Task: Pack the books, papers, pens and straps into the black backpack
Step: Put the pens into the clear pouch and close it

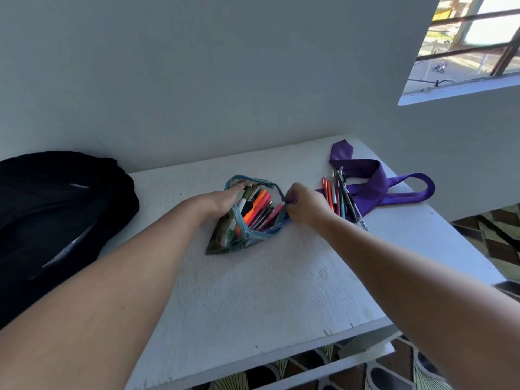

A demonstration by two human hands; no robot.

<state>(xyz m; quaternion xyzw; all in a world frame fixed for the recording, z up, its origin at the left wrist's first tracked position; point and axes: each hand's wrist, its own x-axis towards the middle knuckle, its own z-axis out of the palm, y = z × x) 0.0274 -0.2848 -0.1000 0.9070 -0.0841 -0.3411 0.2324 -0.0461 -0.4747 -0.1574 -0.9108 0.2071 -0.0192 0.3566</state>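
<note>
An open blue-edged pencil pouch lies in the middle of the white table, holding several pens and markers. My left hand holds the pouch's left rim, with fingers at its mouth. My right hand pinches a purple pen at the pouch's right edge. More loose pens lie to the right on purple straps. The black backpack sits at the table's left end.
A white wall runs behind the table, with a barred window at the upper right. The table's front edge is close to me, and patterned floor shows below and to the right.
</note>
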